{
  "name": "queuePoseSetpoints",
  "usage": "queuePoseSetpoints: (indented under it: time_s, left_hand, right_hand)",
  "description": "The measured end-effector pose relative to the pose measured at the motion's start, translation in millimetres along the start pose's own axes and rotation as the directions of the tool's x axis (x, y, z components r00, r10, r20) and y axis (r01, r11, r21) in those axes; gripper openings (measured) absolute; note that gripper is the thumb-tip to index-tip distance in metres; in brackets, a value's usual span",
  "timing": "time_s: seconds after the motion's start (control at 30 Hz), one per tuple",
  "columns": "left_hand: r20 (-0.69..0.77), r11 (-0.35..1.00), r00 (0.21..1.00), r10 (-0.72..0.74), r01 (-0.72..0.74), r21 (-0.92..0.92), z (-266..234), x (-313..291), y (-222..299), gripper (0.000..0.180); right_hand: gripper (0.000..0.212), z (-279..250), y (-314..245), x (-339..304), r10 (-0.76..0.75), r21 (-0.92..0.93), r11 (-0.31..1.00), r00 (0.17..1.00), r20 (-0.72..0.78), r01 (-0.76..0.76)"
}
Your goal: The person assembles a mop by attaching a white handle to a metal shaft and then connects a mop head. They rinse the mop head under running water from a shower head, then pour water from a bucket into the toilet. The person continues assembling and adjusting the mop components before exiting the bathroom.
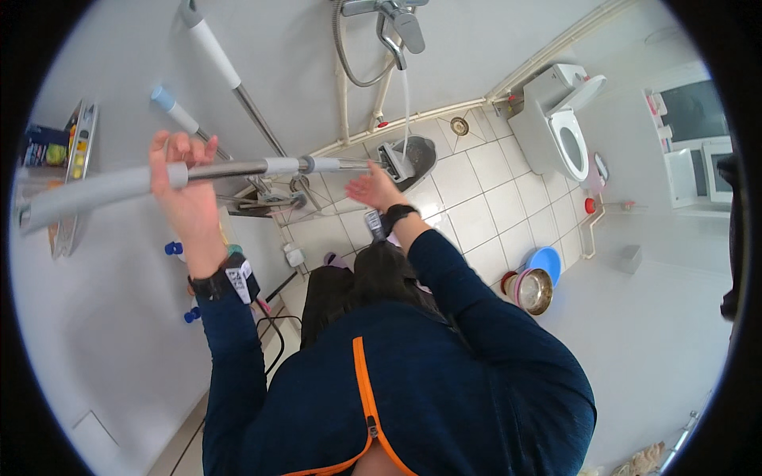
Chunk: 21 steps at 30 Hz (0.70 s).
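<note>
Floor (486, 178): pale tile, drain (459, 126) set in. Bucket (429, 155) standing on it. Toilet (536, 133) right of bucket; basins (534, 291) lower right.

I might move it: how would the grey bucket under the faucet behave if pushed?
The grey bucket would probably feel heavy and slosh, since water runs into it from the faucet. It may slide on the smooth floor tiles, though the mop at its opening could snag.

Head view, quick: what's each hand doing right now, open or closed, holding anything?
Left hand: closed loosely around the grey-gripped pole.
Right hand: open, gripping nothing, close to the pole's far end; contact can't be told.
</note>
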<state>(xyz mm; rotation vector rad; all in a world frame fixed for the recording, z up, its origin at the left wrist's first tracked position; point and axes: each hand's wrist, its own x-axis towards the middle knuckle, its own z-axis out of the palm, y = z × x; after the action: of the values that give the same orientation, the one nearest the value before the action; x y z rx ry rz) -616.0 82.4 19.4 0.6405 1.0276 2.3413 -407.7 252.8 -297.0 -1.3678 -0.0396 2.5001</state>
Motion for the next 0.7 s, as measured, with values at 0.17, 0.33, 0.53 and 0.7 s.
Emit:
queuePoseSetpoints:
  time_s: [0.17,0.33,0.53,0.7]
  left_hand:
    - [0.293,0.995,0.951,0.095,-0.08,-0.064,8,-2,31,0.024]
    - [0.235,0.989,0.962,0.141,-0.124,-0.087,21,-15,31,0.036]
    - [0.276,0.982,0.944,0.18,-0.155,-0.11,25,-31,96,0.033]
    - [0.228,0.979,0.953,0.2,-0.187,-0.077,23,-19,200,0.036]
  right_hand:
    - [0.068,50,35,18,-0.055,0.404,0.915,0.995,0.079,0.018]
    - [0.023,73,41,27,-0.086,0.538,0.837,0.995,-0.051,0.1]
    - [0.022,40,22,48,-0.207,0.26,0.927,0.947,-0.245,0.27]
    - [0.036,19,-5,81,-0.288,0.225,0.912,0.925,-0.247,0.344]
